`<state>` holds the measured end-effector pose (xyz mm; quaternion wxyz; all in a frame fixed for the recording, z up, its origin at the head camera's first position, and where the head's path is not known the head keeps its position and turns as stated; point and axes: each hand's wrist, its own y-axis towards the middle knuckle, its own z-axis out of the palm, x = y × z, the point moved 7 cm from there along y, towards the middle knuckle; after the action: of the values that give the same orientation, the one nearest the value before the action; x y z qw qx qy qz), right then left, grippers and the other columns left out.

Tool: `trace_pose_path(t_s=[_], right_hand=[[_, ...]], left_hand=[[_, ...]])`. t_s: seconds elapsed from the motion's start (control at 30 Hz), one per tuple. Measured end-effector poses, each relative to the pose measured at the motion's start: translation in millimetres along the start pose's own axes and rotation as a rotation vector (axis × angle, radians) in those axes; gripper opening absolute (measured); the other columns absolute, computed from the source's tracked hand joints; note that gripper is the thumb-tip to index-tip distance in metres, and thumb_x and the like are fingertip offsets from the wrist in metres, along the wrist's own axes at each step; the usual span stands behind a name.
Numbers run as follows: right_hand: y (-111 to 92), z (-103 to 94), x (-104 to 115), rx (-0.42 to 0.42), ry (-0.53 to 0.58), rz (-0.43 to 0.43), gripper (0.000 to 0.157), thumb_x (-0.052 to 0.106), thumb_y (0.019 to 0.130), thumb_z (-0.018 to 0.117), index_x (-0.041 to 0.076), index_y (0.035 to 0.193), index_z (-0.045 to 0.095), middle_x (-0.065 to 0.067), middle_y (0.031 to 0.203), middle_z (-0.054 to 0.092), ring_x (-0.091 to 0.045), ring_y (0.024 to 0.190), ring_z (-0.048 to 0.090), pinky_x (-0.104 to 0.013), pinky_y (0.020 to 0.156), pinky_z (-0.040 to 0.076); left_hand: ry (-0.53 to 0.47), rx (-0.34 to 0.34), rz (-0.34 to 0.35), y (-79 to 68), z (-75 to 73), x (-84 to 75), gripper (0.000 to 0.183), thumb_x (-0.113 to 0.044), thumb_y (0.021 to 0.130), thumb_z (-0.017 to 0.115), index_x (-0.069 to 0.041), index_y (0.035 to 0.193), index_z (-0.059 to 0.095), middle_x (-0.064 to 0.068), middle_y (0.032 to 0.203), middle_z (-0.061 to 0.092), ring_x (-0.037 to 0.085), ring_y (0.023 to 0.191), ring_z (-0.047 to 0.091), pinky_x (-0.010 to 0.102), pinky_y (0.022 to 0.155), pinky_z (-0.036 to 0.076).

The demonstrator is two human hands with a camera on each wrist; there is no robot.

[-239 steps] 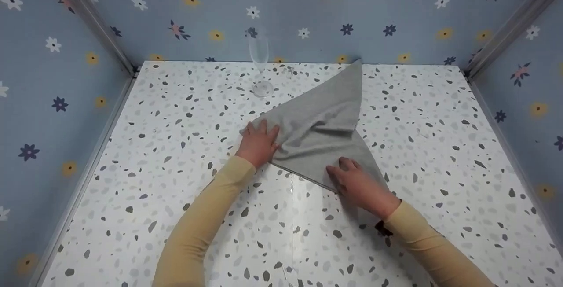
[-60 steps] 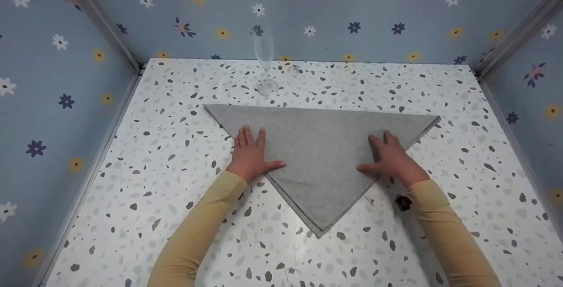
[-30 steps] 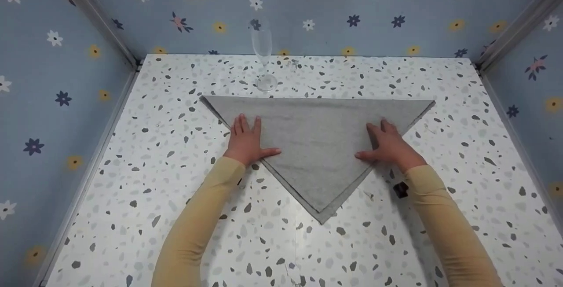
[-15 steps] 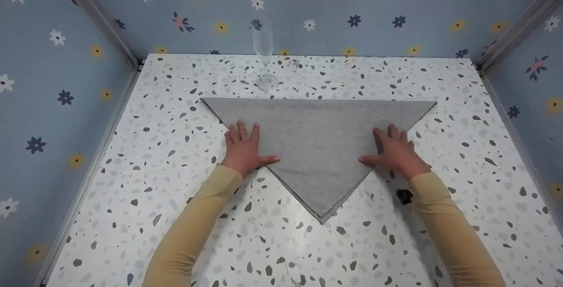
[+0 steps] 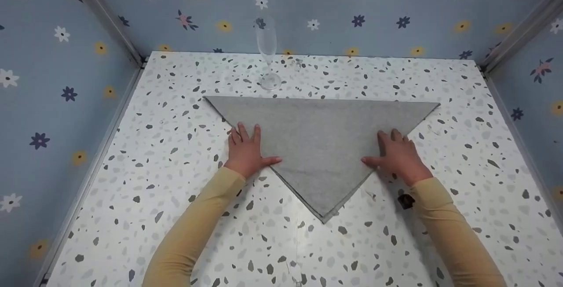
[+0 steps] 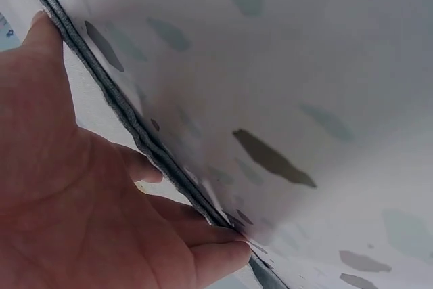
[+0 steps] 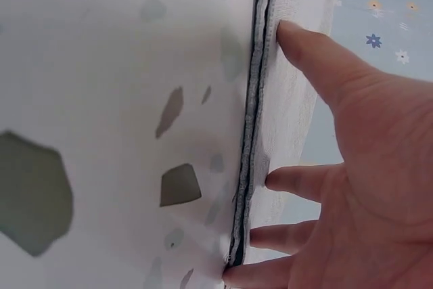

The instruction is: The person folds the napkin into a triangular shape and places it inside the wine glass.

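A grey cloth napkin [image 5: 321,141], folded into a triangle, lies flat on the speckled table with its long edge toward the back wall and its point toward me. On its left slanting side rests my left hand [image 5: 245,152], fingers spread and thumb reaching inward over the cloth. My right hand [image 5: 398,155] touches the right slanting side, thumb also pointing inward. Both wrist views show the layered napkin edge [image 6: 128,113] running close along the fingertips, with the right palm [image 7: 385,167] facing the camera. Neither hand curls round the cloth.
A clear stemmed glass [image 5: 266,47] stands behind the napkin, near the back wall. Beside it, a small transparent item [image 5: 297,63] lies on the white speckled table [image 5: 176,216]. Blue flowered panels [image 5: 211,9] enclose the back and both sides.
Eight seconds ago the napkin was rumpled and angled; now it lies as a smooth triangle with both hands on its sides. In the last second its two layers line up more closely at the point.
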<state>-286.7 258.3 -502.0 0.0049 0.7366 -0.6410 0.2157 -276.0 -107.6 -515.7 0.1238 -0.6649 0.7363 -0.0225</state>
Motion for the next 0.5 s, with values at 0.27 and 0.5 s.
trace_pose_path(t_s=[0.27, 0.5], right_hand=[[8, -2.5, -3, -0.008, 0.012, -0.001, 0.1, 0.061, 0.081, 0.066, -0.002, 0.148, 0.027, -0.037, 0.148, 0.013, -0.057, 0.133, 0.013, -0.064, 0.108, 0.009], [17, -5.1, -1, -0.034, 0.032, 0.002, 0.102, 0.063, 0.078, 0.067, 0.0, 0.148, 0.029, -0.036, 0.148, 0.016, -0.056, 0.133, 0.015, -0.064, 0.107, 0.012]], left_hand=[[0.012, 0.014, -0.004, 9.2, 0.0, 3.4, 0.115, -0.082, 0.074, 0.049, -0.006, 0.153, 0.014, 0.039, 0.149, 0.003, 0.054, 0.137, 0.006, 0.057, 0.111, 0.014], [-0.001, 0.01, -0.001, 22.0, -2.5, 8.7, 0.114, -0.081, 0.074, 0.051, -0.006, 0.153, 0.015, 0.039, 0.149, 0.003, 0.054, 0.137, 0.006, 0.058, 0.11, 0.015]])
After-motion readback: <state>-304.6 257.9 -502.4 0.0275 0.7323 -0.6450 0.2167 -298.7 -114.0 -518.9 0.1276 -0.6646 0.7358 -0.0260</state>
